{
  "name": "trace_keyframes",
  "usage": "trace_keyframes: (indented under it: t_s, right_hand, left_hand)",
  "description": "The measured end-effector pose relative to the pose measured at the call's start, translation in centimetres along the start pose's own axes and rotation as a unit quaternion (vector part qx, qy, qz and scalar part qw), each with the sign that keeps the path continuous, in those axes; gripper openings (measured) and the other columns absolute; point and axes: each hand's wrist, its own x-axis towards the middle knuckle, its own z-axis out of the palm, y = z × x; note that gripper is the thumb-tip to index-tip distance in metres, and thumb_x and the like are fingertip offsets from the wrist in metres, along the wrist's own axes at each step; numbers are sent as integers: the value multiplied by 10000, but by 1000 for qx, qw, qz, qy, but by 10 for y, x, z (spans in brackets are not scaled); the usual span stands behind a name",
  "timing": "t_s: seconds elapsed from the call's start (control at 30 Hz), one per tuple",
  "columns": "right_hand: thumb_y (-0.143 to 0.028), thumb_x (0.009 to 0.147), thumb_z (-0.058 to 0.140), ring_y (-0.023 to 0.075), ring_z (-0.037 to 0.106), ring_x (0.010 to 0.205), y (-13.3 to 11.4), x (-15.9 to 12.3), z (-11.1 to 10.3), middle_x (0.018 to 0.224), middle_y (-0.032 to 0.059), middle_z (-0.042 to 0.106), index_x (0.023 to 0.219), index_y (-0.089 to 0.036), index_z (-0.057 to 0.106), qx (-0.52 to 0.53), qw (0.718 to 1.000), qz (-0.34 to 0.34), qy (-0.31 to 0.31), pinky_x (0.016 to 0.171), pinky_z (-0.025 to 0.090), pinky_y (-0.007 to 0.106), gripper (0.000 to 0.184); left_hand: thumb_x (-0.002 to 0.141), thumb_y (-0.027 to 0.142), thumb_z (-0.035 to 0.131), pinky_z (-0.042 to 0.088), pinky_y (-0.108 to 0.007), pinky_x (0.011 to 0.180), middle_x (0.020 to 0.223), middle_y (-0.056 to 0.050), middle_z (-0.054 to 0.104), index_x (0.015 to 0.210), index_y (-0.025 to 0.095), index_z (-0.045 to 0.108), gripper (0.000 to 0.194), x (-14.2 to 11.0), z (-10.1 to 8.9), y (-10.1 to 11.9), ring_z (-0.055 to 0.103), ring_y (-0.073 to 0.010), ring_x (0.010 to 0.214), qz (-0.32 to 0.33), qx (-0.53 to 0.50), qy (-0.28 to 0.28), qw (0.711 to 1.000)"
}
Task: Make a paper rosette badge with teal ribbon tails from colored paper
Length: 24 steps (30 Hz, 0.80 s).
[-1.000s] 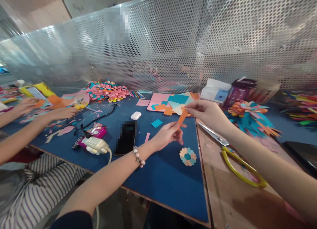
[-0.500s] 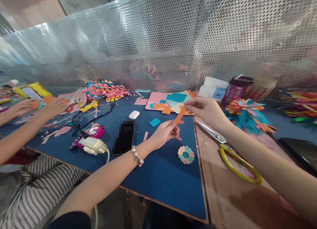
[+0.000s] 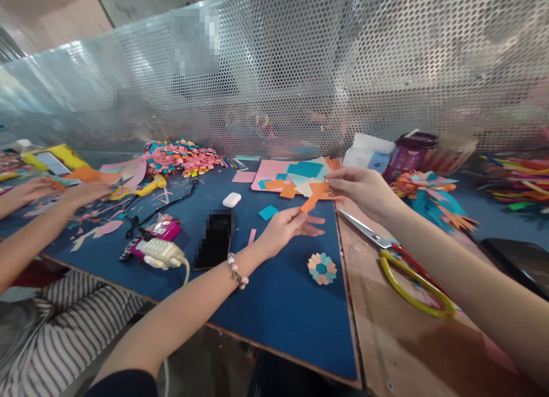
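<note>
An orange paper strip (image 3: 310,202) is stretched above the blue tabletop between my hands. My left hand (image 3: 288,228) pinches its lower end between thumb and index, the other fingers extended. At its upper end my right hand (image 3: 358,190) has thumb and fingertips closed on it. Below lies a paper flower (image 3: 321,269) with peach and pale blue petals and a blue centre. Behind the strip, coloured paper pieces (image 3: 305,169) rest on pink sheets. A blue paper square (image 3: 268,213) sits left of the strip.
Large scissors (image 3: 418,282) lie under my right forearm. A phone (image 3: 215,237), a white earbud case (image 3: 232,199) and a power strip (image 3: 165,251) are at left. A co-worker's hands (image 3: 88,192) handle orange paper beside a paper pile (image 3: 182,157). Perforated metal (image 3: 278,71) stands behind.
My left hand's lower fingers have spread out from a curl, and the strip's upper end shows wider. The co-worker's hands have shifted left, with more orange paper showing.
</note>
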Motion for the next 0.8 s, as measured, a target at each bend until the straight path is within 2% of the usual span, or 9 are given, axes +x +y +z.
trace_keyframes:
  t_s: [0.17,0.3,0.53,0.63,0.8]
  right_hand:
    - [-258,728,724,145,671,711,5,3,-4,804,50,696,844,-159,671,3,1000,0,-9,761,585,315,161]
    - [-257,714,739,141,671,691,8,4,-4,796,53,699,837,-148,677,14,1000,0,-6,746,588,308,176]
    - [-228,694,750,135,668,678,5,3,-1,772,50,704,808,-136,690,19,1000,9,1,715,586,274,158]
    - [-207,703,739,128,665,687,0,1,1,778,51,703,806,-132,692,20,1000,21,2,704,579,248,135]
    - [-168,716,717,115,652,678,-2,-1,3,768,45,691,796,-134,689,29,999,35,8,670,566,217,91]
  left_hand:
    - [851,267,587,497,-416,889,1099,-150,662,1277,140,498,453,2,0,3,684,-228,896,40,8,57,998]
    - [830,225,609,500,-414,893,1004,-115,698,1325,172,454,521,2,0,7,685,-219,894,60,24,65,996]
    - [811,257,630,523,-429,874,939,-108,705,1052,123,630,276,4,-2,4,692,-229,856,94,67,73,991]
    - [813,249,630,532,-431,864,917,-104,706,965,116,643,203,4,-3,3,693,-233,850,100,71,75,990]
    - [816,233,626,537,-424,859,896,-99,705,928,114,636,164,4,-3,3,694,-225,842,102,72,74,989]
